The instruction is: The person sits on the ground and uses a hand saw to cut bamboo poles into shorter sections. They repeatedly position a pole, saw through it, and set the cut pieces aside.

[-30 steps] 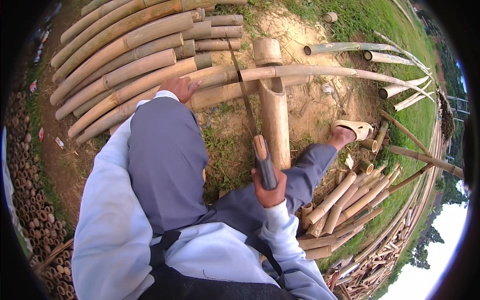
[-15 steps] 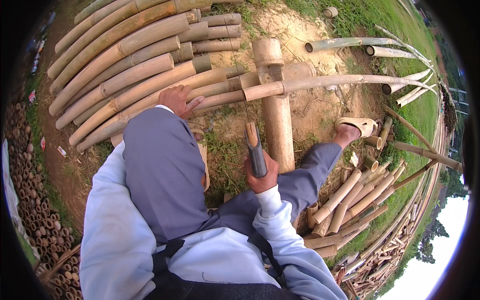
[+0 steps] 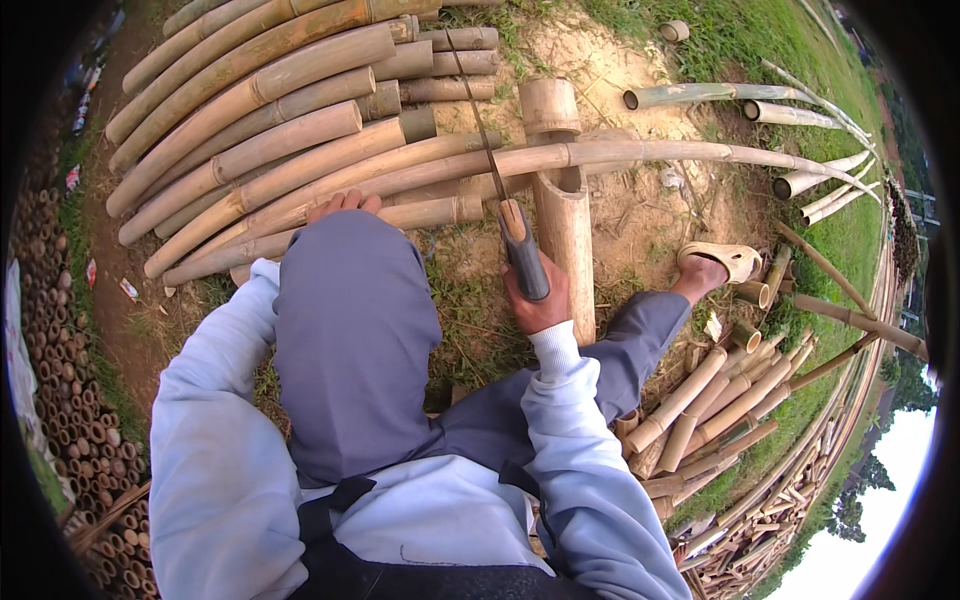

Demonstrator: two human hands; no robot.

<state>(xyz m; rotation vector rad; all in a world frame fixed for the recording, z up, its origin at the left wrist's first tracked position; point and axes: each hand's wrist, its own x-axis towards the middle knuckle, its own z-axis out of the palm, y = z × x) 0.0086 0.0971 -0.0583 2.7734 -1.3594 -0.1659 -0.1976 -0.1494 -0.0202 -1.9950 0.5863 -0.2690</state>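
My right hand grips the dark handle of a handsaw. Its thin blade points up and away, crossing the long bamboo pole just left of the notched bamboo post. That pole rests in the post's notch and stretches far to the right. My left hand is closed on the pole's left part, and my raised knee hides most of the hand. Under it, a bamboo piece lies with its cut end facing right.
Cut bamboo lengths lie stacked at the left. Shorter pieces are heaped beyond my right leg. More poles lie on the grass at the right. Sawdust covers the ground behind the post. Stacked bamboo ends line the far left.
The long pole's cut end has moved left, from beside the post to over the stack. My left hand has shifted slightly left, behind the knee. The saw has tilted, its blade leaning further left.
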